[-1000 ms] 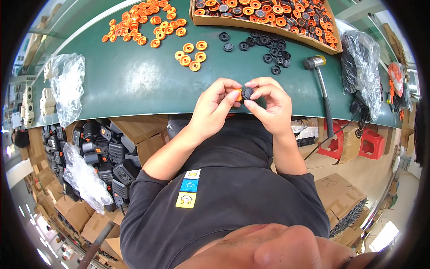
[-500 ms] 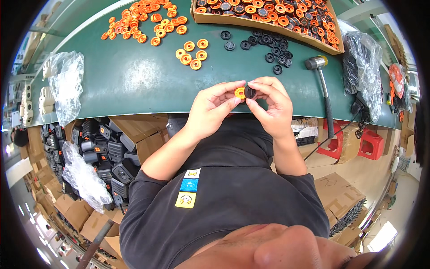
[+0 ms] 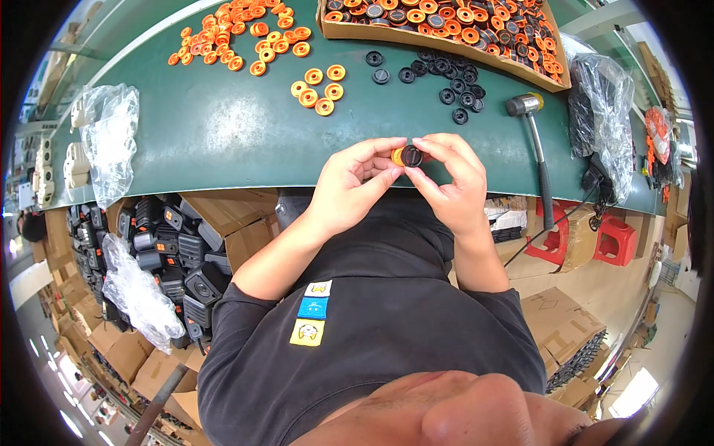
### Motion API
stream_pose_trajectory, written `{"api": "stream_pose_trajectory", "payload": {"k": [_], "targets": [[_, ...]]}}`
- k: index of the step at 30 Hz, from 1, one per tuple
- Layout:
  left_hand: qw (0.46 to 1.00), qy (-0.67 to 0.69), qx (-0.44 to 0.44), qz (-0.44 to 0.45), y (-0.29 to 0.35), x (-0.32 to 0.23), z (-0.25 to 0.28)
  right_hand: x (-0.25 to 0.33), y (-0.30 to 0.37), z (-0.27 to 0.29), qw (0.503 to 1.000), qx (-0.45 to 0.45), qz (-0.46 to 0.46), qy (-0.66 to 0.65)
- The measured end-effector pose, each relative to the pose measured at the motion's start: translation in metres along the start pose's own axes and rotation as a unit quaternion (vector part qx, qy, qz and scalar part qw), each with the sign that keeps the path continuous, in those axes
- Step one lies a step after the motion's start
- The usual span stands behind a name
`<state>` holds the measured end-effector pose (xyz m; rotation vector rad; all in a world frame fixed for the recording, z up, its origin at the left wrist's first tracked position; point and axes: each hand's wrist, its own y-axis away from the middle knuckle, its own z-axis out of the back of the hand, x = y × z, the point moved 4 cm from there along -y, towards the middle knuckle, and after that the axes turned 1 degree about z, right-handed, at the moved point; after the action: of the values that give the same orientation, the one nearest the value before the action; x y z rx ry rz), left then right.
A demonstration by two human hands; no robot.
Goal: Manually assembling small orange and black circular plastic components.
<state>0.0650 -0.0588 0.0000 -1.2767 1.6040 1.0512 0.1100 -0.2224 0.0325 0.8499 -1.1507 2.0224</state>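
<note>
Over the near edge of the green table, my left hand [image 3: 358,177] pinches an orange plastic ring [image 3: 398,157] between thumb and fingers. My right hand [image 3: 451,177] grips a round black cap [image 3: 412,155], which overlaps the ring's right side, the two pressed face to face. Whether the cap sits fully in the ring I cannot tell. Beyond my hands lie a small group of loose orange rings [image 3: 323,106] and, to the right, a cluster of loose black caps [image 3: 467,99].
A cardboard tray [image 3: 446,46] of orange-and-black pieces stands at the back. More orange rings [image 3: 223,33] are heaped far left. A mallet [image 3: 537,141] lies at right, its handle over the edge, near a plastic-wrapped black bundle [image 3: 599,111]. Clear plastic bags [image 3: 111,137] hang at left.
The black cap has come leftward onto the orange ring, covering more of it, and its face has turned toward me. My right fingers have moved slightly nearer my left ones.
</note>
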Motion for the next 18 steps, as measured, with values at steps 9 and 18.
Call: {"api": "stream_pose_trajectory", "payload": {"k": [9, 18], "targets": [[0.999, -0.041, 0.017, -0.009, 0.0, 0.003, 0.002, 0.007, -0.003, -0.001, 0.996, 0.035, 0.046, 0.063], [0.994, -0.107, 0.023, -0.018, 0.002, 0.0, 0.003, 0.014, -0.006, -0.002, 0.992, 0.073, 0.039, 0.092]]}}
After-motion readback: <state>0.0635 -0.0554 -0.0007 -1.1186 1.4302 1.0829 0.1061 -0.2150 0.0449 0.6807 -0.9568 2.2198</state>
